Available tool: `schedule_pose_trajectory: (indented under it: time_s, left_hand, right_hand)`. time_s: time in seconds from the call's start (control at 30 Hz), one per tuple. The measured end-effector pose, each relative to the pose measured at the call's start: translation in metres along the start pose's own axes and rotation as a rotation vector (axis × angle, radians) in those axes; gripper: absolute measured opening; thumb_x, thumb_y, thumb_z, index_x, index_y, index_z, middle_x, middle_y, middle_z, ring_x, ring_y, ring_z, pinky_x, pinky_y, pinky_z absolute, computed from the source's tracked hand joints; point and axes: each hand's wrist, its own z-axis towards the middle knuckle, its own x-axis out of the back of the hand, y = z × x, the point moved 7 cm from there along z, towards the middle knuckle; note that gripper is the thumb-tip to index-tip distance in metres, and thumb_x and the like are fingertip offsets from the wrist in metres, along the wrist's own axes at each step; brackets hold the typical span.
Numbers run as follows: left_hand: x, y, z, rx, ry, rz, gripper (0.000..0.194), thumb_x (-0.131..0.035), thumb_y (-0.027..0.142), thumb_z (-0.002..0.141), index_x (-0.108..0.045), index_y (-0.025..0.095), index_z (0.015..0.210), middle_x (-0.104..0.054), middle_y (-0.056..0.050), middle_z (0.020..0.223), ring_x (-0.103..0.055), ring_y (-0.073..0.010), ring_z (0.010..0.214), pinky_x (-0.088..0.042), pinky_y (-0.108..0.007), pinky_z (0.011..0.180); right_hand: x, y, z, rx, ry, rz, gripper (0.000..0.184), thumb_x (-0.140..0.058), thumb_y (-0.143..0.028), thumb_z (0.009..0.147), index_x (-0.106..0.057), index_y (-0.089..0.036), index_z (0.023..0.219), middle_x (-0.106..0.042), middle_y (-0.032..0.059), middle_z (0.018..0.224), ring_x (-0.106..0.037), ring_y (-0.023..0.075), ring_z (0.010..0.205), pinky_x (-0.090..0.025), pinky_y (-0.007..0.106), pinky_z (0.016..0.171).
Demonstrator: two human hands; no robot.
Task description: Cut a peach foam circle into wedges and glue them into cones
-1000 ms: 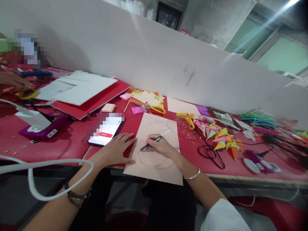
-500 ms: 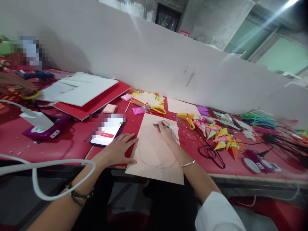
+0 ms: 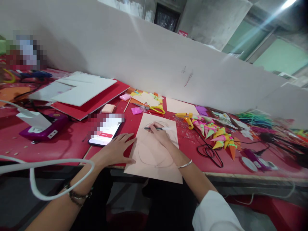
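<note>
A peach-coloured sheet of paper [image 3: 149, 171] lies on the red table, its near edge hanging past the table's front. Faint curved lines form a large rounded outline on it. My right hand [image 3: 158, 133] grips a dark pen [image 3: 156, 128] over the upper part of the sheet; whether the tip touches the paper I cannot tell. Spread flat, my left hand [image 3: 117, 149] has its fingertips along the paper's left edge. Just beyond that hand lies a phone [image 3: 104, 134] with a lit screen.
A yellow glue gun [image 3: 186, 118] and several small coloured cones [image 3: 222, 139] lie to the right, with a black cord. Yellow-handled scissors [image 3: 157, 110] and paper scraps are behind the sheet. White boards [image 3: 84, 89] and a purple power strip [image 3: 45, 131] stand left; a white cable [image 3: 62, 162] loops in front.
My right hand with the pen has gone from the left side of the sheet up to its upper part, then slightly left. A person's hand with yellow scissors at far left has withdrawn.
</note>
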Motion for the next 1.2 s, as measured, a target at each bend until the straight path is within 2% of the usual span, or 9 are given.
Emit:
schedule_pose_trajectory:
  time_s: [0.17, 0.23, 0.43, 0.57, 0.73, 0.87, 1.0, 1.2]
  left_hand:
    - [0.002, 0.001, -0.001, 0.011, -0.001, 0.006, 0.089, -0.042, 0.072, 0.062, -0.026, 0.023, 0.134, -0.024, -0.009, 0.141, -0.022, -0.0305, 0.127, -0.025, -0.042, 0.099]
    - [0.002, 0.002, -0.001, 0.014, -0.004, 0.008, 0.089, -0.042, 0.072, 0.062, -0.027, 0.022, 0.134, -0.024, -0.009, 0.141, -0.022, -0.0309, 0.127, -0.025, -0.042, 0.099]
    - [0.002, 0.002, -0.002, 0.009, -0.005, -0.001, 0.089, -0.042, 0.071, 0.063, -0.026, 0.021, 0.134, -0.024, -0.009, 0.141, -0.020, -0.0303, 0.127, -0.024, -0.042, 0.100]
    - [0.002, 0.002, -0.002, 0.013, 0.001, -0.019, 0.088, -0.044, 0.070, 0.062, -0.028, 0.022, 0.134, -0.024, -0.009, 0.141, -0.021, -0.0308, 0.127, -0.023, -0.042, 0.100]
    - [0.002, 0.002, -0.001, 0.006, 0.000, -0.031, 0.089, -0.045, 0.070, 0.062, -0.027, 0.021, 0.134, -0.024, -0.010, 0.141, -0.021, -0.0322, 0.127, -0.024, -0.044, 0.099]
    - [0.001, 0.001, -0.001, 0.010, 0.006, -0.025, 0.089, -0.046, 0.070, 0.062, -0.027, 0.022, 0.134, -0.024, -0.009, 0.141, -0.022, -0.0323, 0.126, -0.025, -0.043, 0.099]
    - [0.002, 0.002, -0.001, -0.003, 0.014, -0.017, 0.089, -0.045, 0.070, 0.062, -0.028, 0.021, 0.134, -0.024, -0.008, 0.141, -0.022, -0.0315, 0.126, -0.024, -0.042, 0.100]
    - [0.003, 0.003, -0.002, 0.007, 0.001, -0.009, 0.089, -0.044, 0.070, 0.062, -0.028, 0.020, 0.134, -0.024, -0.010, 0.141, -0.021, -0.0315, 0.127, -0.025, -0.043, 0.099]
  right_hand:
    - [-0.021, -0.003, -0.010, -0.069, -0.212, 0.122, 0.023, -0.052, -0.041, 0.075, -0.056, -0.019, 0.068, -0.059, 0.0004, 0.071, -0.059, 0.0124, 0.069, -0.046, 0.026, 0.068]
    - [-0.023, -0.004, -0.012, -0.098, -0.263, 0.166, 0.025, -0.053, -0.041, 0.075, -0.056, -0.017, 0.068, -0.058, 0.0004, 0.069, -0.058, 0.0122, 0.068, -0.046, 0.027, 0.068]
    - [0.002, -0.002, 0.004, -0.032, 0.014, 0.073, 0.022, -0.050, -0.039, 0.076, -0.054, -0.019, 0.068, -0.056, -0.0020, 0.063, -0.051, 0.0095, 0.061, -0.041, 0.021, 0.060]
    - [0.003, 0.003, 0.008, -0.019, 0.048, 0.073, 0.022, -0.050, -0.039, 0.075, -0.052, -0.019, 0.067, -0.054, -0.0029, 0.063, -0.051, 0.0092, 0.062, -0.041, 0.020, 0.061]
    - [-0.009, 0.000, -0.002, -0.046, -0.065, 0.123, 0.023, -0.051, -0.041, 0.074, -0.054, -0.019, 0.068, -0.058, -0.0004, 0.075, -0.057, 0.0108, 0.074, -0.045, 0.024, 0.071]
    - [-0.020, -0.005, -0.015, -0.108, -0.201, 0.189, 0.024, -0.055, -0.040, 0.073, -0.056, -0.017, 0.068, -0.059, 0.0003, 0.071, -0.059, 0.0111, 0.071, -0.047, 0.026, 0.073]
    - [-0.026, -0.008, -0.032, -0.163, -0.324, 0.258, 0.024, -0.056, -0.038, 0.074, -0.058, -0.015, 0.069, -0.059, 0.0010, 0.068, -0.059, 0.0103, 0.066, -0.048, 0.027, 0.070]
    - [-0.026, -0.015, -0.054, -0.219, -0.437, 0.214, 0.024, -0.057, -0.036, 0.074, -0.059, -0.013, 0.066, -0.058, 0.0006, 0.062, -0.057, 0.0099, 0.059, -0.048, 0.025, 0.062]
